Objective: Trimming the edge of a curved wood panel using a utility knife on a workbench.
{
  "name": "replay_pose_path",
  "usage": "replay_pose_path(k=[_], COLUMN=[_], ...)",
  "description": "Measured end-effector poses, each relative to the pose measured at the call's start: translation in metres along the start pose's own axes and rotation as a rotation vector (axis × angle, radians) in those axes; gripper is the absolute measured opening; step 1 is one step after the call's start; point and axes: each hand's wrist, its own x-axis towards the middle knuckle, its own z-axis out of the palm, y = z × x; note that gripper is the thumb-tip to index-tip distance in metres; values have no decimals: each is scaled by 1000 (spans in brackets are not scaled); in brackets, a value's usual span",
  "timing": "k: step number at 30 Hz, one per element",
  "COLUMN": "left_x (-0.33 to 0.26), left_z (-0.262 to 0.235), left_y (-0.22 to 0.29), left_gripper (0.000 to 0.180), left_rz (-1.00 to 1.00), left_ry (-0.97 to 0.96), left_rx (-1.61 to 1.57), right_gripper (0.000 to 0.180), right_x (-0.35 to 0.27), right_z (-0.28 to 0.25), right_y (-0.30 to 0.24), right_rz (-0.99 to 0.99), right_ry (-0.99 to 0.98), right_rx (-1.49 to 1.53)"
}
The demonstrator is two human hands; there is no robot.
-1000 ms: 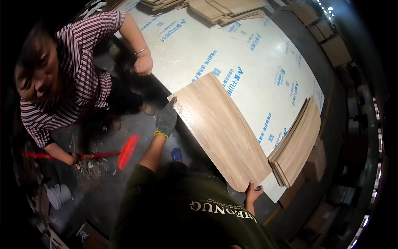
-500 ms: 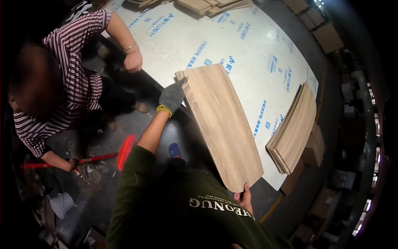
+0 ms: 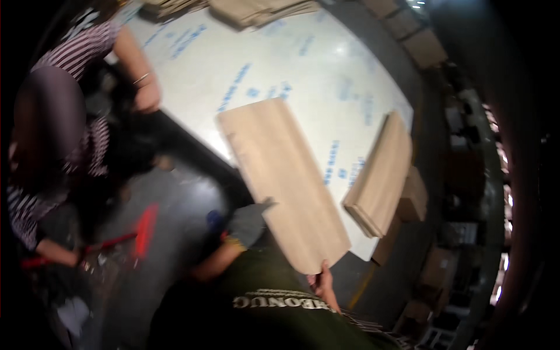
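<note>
A pale wood-grain board (image 3: 286,175) lies slantwise over the near left part of a white sheet-covered table (image 3: 192,76), its near end out past the table edge. My bare right hand (image 3: 325,286) pinches that near end, thumb on top. Against the board's left long edge is my left hand (image 3: 248,224), in a grey glove with a yellow cuff. One gloved fingertip laps over the edge; the other fingers are blurred or hidden, and the hand looks closed on it. To the right rests a stack of similar boards (image 3: 382,175).
At the left, a person in a striped shirt (image 3: 76,58) has one fist at the table's edge and holds a red long-handled tool (image 3: 114,240) over floor debris. More boards (image 3: 256,11) lie at the table's far side. Cardboard boxes (image 3: 413,195) stand beyond its right edge.
My left hand has moved from the board's far left corner down its long edge toward me. My right hand keeps the near end. The whole view has shifted and blurred.
</note>
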Motion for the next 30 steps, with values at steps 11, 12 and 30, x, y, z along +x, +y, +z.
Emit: replay_pose_path(k=[11,12,30], left_x=[37,44,-143], left_z=[-8,-10,68], left_y=[-28,-33,135], left_gripper=[47,46,38], left_rz=[-189,-179,-395], left_ry=[-210,-125,-182], left_rx=[191,229,-37], right_gripper=[52,53,34], right_x=[28,35,65], right_z=[-2,-14,-109], right_y=[-11,-15,-54], right_rz=[-123,-252,-139], right_ry=[30,209,-145], right_rx=[-93,-157,-281])
